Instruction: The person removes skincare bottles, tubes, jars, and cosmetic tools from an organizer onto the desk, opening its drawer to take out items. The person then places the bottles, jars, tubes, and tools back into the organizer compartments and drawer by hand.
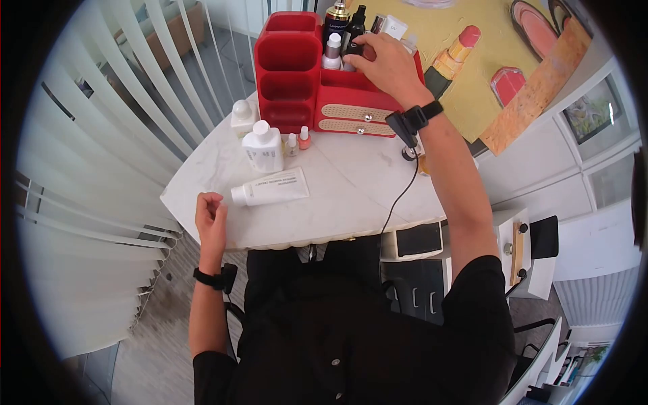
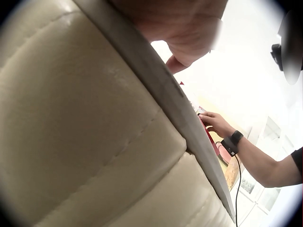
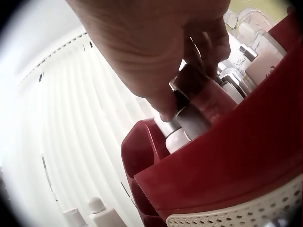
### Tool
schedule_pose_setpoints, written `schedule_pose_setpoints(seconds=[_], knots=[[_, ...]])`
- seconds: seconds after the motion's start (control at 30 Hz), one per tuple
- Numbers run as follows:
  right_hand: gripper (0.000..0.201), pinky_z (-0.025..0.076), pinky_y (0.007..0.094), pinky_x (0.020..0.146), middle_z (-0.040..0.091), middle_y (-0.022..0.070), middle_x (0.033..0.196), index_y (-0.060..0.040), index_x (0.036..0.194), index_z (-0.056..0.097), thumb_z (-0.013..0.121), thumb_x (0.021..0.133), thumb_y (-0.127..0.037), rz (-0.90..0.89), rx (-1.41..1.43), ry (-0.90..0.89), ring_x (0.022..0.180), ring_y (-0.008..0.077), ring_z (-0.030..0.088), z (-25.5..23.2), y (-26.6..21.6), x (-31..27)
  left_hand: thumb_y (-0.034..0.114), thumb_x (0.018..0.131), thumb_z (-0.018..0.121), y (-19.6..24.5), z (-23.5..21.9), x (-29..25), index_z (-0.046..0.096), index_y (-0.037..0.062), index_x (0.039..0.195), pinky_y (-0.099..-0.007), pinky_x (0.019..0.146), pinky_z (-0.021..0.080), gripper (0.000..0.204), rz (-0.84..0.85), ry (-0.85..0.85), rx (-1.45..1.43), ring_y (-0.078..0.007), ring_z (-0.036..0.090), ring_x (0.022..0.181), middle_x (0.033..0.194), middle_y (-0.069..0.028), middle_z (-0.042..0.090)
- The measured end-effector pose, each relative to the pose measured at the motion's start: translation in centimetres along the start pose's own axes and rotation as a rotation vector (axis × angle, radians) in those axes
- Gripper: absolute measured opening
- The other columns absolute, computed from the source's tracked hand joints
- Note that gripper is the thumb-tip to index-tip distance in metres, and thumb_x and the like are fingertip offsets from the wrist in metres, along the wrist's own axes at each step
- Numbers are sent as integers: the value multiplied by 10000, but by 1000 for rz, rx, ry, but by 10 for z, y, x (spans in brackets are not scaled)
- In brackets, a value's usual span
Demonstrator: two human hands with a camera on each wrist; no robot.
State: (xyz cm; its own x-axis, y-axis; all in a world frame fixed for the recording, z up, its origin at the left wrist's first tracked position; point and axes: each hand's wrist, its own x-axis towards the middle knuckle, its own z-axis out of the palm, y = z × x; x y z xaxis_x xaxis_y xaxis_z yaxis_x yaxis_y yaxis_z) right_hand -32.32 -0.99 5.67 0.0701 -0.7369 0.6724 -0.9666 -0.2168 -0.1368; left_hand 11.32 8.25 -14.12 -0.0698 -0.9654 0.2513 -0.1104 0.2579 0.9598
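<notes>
My right hand [image 1: 386, 64] reaches into the upper right section of the red cosmetics organizer [image 1: 287, 57]. Thumb and fingers pinch a small bottle with a dark cap [image 1: 352, 52], and in the right wrist view the same bottle [image 3: 191, 120] has a greyish lower body, partly hidden by the hand. Just left of it stands a white bottle with a silver collar [image 1: 332, 54]. Near the front left edge of the marble-look table [image 1: 351, 196], my left hand [image 1: 211, 219] hangs with loosely curled fingers and holds nothing. A white squeeze tube [image 1: 273, 187] lies to its right.
White bottles [image 1: 263, 147] and two small nail polish bottles [image 1: 304, 138] stand before the organizer. Taller dark bottles [image 1: 335, 23] fill its back. A painted cosmetics panel [image 1: 466, 74] is at right, vertical blinds [image 1: 101, 135] at left. A cable [image 1: 399, 196] runs from the right wrist.
</notes>
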Motion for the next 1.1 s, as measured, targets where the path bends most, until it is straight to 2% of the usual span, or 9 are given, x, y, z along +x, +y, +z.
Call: schedule_pose_setpoints(seconds=[0.3, 0.37, 0.43, 0.47, 0.6, 0.7, 0.8, 0.87, 1.1], knots=[[433, 561, 446, 781, 754, 163, 920, -79, 1103, 723, 740, 891, -456, 36, -9, -165, 889, 363, 725, -1, 6, 15, 1, 924, 588, 3, -1, 0, 564, 46, 1058, -205, 712, 372, 143, -21, 0, 15, -46, 433, 787, 893, 40, 472], [442, 559, 426, 749, 753, 160, 896, -47, 1092, 721, 729, 901, -446, -12, -22, -90, 829, 338, 727, -7, 10, 8, -3, 923, 585, 1, 0, -1, 564, 46, 1059, -204, 721, 378, 146, -33, -9, 18, -47, 439, 796, 902, 37, 478], [436, 518, 311, 678, 720, 106, 848, -19, 1155, 709, 761, 918, -381, 151, 180, -159, 757, 189, 693, -41, -3, 11, -6, 921, 579, -1, -1, 0, 566, 48, 1059, -203, 745, 388, 149, -5, 3, -11, -49, 451, 817, 923, 32, 487], [291, 546, 401, 700, 721, 214, 842, 19, 1027, 680, 762, 896, -226, 151, 133, 17, 768, 280, 725, -74, -31, 6, -8, 921, 572, 0, -1, 0, 565, 50, 1068, -202, 766, 393, 158, -6, -12, -10, -51, 458, 832, 937, 29, 488], [285, 542, 408, 675, 714, 203, 813, 29, 988, 690, 730, 909, -242, 270, 184, 52, 737, 324, 706, -129, -45, -34, -7, 928, 563, 0, -3, -1, 558, 51, 1090, -202, 777, 390, 172, -20, -26, -36, -48, 458, 837, 941, 32, 489], [337, 470, 304, 579, 628, 73, 699, -23, 1052, 701, 804, 884, -296, 223, 203, -5, 616, 217, 607, -123, -14, -92, -8, 935, 559, -2, -3, -1, 559, 54, 1089, -202, 783, 389, 167, -11, -23, -40, -47, 459, 840, 945, 34, 490], [339, 494, 330, 599, 647, 86, 711, -18, 1045, 697, 794, 885, -301, 240, 111, -79, 625, 235, 630, -111, -9, -147, -8, 941, 558, -2, -3, -1, 559, 54, 1092, -202, 797, 388, 163, -21, -33, -36, -48, 469, 851, 956, 32, 498], [322, 513, 353, 617, 670, 97, 744, -25, 1028, 693, 790, 878, -293, 420, 44, -165, 649, 255, 653, -99, -6, -179, -8, 942, 559, -3, -3, 0, 559, 54, 1094, -202, 800, 388, 164, -13, -30, -35, -49, 473, 854, 959, 31, 500], [255, 514, 368, 615, 690, 88, 838, -48, 1005, 685, 766, 886, -257, 465, -29, -132, 684, 261, 667, -71, 4, -225, -8, 949, 554, -4, -4, 0, 559, 45, 1100, -204, 800, 390, 160, -7, -52, 0, -52, 475, 861, 968, 27, 506]])
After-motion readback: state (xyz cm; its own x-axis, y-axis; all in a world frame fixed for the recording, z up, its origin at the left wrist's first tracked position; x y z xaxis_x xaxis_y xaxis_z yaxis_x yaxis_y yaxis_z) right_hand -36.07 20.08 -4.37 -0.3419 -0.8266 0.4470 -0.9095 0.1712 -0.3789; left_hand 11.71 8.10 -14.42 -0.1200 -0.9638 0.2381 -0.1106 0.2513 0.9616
